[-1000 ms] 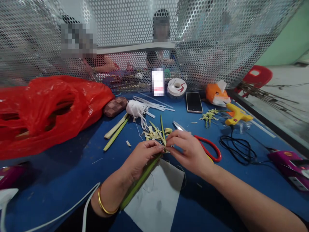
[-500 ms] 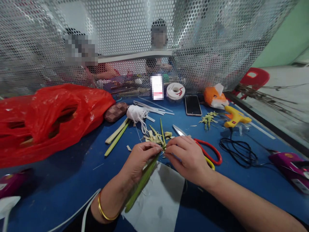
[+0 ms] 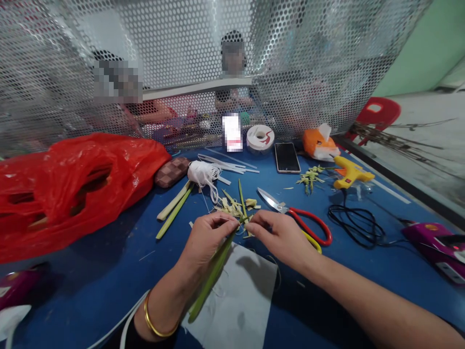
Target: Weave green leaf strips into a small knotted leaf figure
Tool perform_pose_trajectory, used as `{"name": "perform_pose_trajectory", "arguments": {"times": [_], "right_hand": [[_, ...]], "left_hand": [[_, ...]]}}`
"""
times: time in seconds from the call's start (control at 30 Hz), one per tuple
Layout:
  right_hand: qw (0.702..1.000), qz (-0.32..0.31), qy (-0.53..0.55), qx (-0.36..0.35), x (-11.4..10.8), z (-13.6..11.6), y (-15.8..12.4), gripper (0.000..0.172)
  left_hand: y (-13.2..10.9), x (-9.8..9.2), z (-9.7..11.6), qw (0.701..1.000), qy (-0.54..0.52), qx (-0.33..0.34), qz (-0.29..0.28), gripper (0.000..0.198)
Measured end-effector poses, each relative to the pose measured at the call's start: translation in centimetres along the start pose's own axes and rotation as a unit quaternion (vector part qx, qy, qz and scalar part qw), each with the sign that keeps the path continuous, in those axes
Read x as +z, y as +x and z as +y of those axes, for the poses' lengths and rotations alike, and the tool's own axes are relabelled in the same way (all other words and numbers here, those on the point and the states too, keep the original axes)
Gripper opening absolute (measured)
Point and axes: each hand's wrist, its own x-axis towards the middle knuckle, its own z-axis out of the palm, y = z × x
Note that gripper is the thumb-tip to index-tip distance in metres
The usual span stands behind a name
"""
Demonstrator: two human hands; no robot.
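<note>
My left hand (image 3: pixel 205 242) is closed around a long green leaf bundle (image 3: pixel 209 288), which slants down toward me above a white sheet (image 3: pixel 240 300). The bundle's narrow tip sticks out between thumb and forefinger. There my right hand (image 3: pixel 283 237) pinches, its fingertips almost meeting the left ones; a thin white thread (image 3: pixel 240 229) shows at that spot, partly hidden. Scissors (image 3: pixel 310 220) with red and yellow handles lie beside the right hand, blades apart. Pale leaf scraps (image 3: pixel 232 207) and a bundle of white string (image 3: pixel 203 173) lie beyond the hands.
On the blue table (image 3: pixel 145 276) are a red plastic bag (image 3: pixel 72 184), a checkered case (image 3: pixel 172 172), cut leaf stalks (image 3: pixel 174 211), a ribbon roll (image 3: pixel 260 138), a phone (image 3: pixel 287 157), tissues (image 3: pixel 319 144), a yellow glue gun (image 3: pixel 350 173) and black cable (image 3: pixel 356 225). People sit behind a perforated screen (image 3: pixel 174 43).
My right hand has drawn its fingers in and dipped slightly at the bundle's tip, uncovering more of the scissors. My left hand keeps its hold. The whole view has shifted a little.
</note>
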Motion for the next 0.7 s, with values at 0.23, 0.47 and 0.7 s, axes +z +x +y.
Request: {"name": "perform_pose_trajectory", "arguments": {"times": [0.23,0.47,0.7], "right_hand": [[0.923,-0.036,0.368,0.110,1.4,0.1,0.4,0.022],[0.915,-0.024,0.383,0.123,1.5,-0.1,0.2,0.024],[0.922,-0.016,0.372,0.105,1.6,0.0,0.2,0.022]], "left_hand": [[-0.2,0.1,-0.3,0.999,-0.003,-0.018,-0.045,0.012],[-0.2,0.1,-0.6,0.996,0.070,0.028,-0.051,0.008],[-0.9,0.6,-1.0,0.974,0.195,0.105,-0.046,0.014]]}}
